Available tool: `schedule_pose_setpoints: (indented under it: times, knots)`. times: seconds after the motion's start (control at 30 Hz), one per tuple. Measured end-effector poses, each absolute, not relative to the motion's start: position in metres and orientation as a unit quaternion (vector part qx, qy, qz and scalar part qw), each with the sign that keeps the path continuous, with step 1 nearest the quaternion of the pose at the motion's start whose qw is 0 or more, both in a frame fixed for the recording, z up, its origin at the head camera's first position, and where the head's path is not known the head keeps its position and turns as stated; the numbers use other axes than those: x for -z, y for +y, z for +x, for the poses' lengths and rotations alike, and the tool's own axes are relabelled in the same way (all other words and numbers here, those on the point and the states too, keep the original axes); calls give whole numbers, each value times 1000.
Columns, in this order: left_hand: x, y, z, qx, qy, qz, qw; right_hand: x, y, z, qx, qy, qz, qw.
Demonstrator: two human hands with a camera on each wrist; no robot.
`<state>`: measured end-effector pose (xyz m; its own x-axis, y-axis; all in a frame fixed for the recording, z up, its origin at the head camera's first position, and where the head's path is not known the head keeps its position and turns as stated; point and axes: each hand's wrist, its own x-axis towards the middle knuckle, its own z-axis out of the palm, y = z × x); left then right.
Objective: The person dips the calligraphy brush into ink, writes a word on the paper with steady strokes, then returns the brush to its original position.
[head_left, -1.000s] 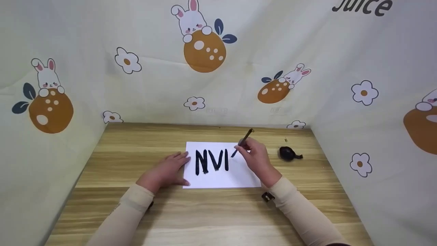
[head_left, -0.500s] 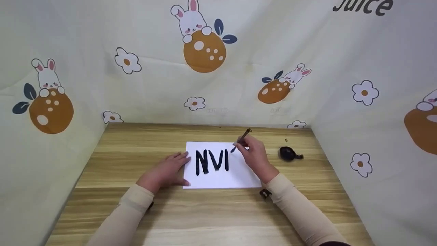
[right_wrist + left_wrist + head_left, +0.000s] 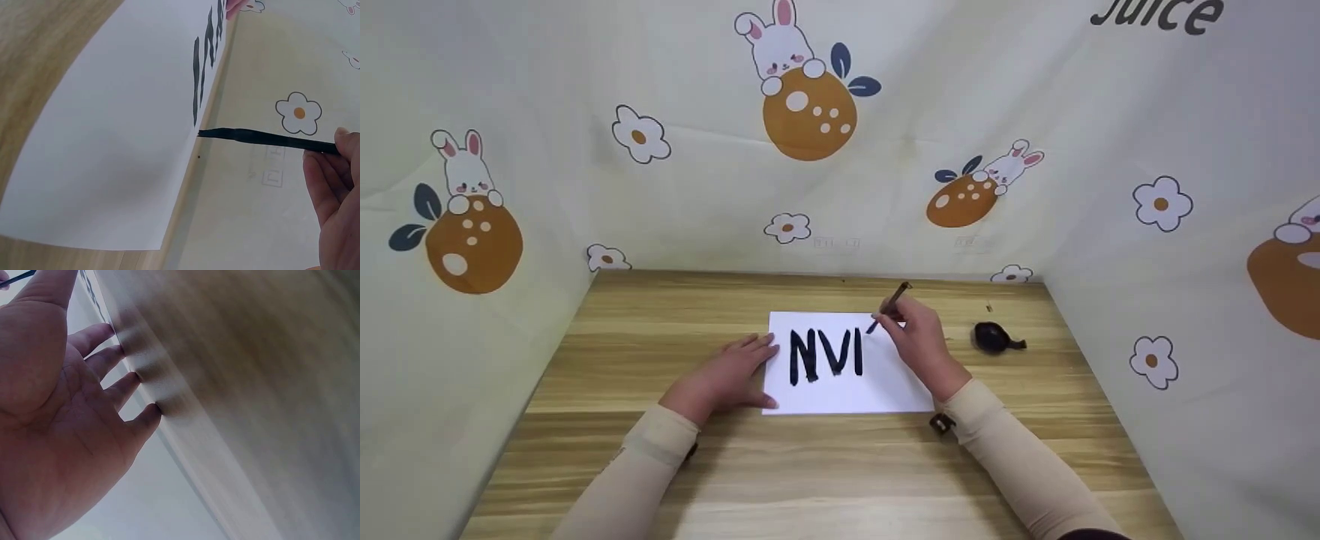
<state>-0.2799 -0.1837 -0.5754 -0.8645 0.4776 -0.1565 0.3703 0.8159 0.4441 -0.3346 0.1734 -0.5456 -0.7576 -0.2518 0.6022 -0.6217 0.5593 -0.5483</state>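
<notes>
A white sheet of paper (image 3: 847,401) lies on the table with thick black strokes reading NVI (image 3: 834,358). My left hand (image 3: 724,379) rests at the sheet's left edge, fingers spread and fairly straight; the left wrist view shows its palm (image 3: 73,416). In my right hand (image 3: 919,341) a dark paintbrush (image 3: 894,301) is pinched between thumb and fingers. The right wrist view shows the brush (image 3: 253,136) pointing at the sheet (image 3: 112,129), its tip just right of the last stroke's top. Whether the tip touches the paper I cannot tell.
To the right of the sheet sits a small black dish (image 3: 990,337) with a short handle or spout. A tiny dark mark (image 3: 988,307) lies behind it. Patterned cloth (image 3: 697,195) walls in the wooden table (image 3: 825,480) at the back and sides.
Over the first half second my right hand moved the brush slightly away from me, up beside the last stroke's top; since then it has barely moved. My left hand stays put.
</notes>
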Motion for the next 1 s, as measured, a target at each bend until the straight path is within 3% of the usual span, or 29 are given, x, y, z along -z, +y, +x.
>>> schedule_pose_setpoints:
  times: [1.0]
  knots:
    - [571, -183, -279, -195, 943, 230, 138, 560, 176, -327, -384, -871, 249, 182]
